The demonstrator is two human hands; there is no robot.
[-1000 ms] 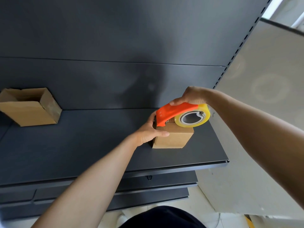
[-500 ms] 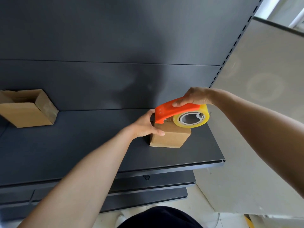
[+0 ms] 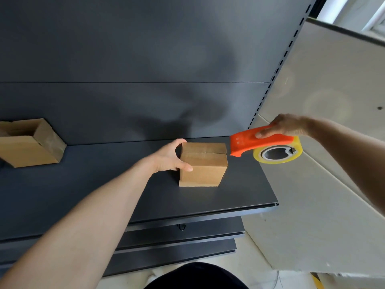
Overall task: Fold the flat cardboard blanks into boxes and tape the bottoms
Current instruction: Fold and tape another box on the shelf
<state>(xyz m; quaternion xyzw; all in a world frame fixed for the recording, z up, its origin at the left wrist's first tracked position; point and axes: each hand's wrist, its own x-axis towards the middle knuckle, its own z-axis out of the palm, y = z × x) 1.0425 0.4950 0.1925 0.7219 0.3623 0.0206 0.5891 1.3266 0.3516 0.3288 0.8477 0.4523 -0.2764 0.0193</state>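
The box (image 3: 203, 167) seems light yet stiff — my left hand (image 3: 169, 156) clasps its side edges with curled fingers (image 3: 186, 167), my right hand (image 3: 285, 127) grips the tape dispenser (image 3: 258, 142).

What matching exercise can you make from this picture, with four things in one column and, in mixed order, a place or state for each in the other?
Things
1. small box
2. open box
3. tape dispenser
4. left hand

Places or states
A. held in the air by the right hand
B. far left on the shelf, no hand on it
C. grips the side of the small box
D. flaps closed on top, nearer the right end of the shelf

Pairs: 1-D, 2-B, 3-A, 4-C
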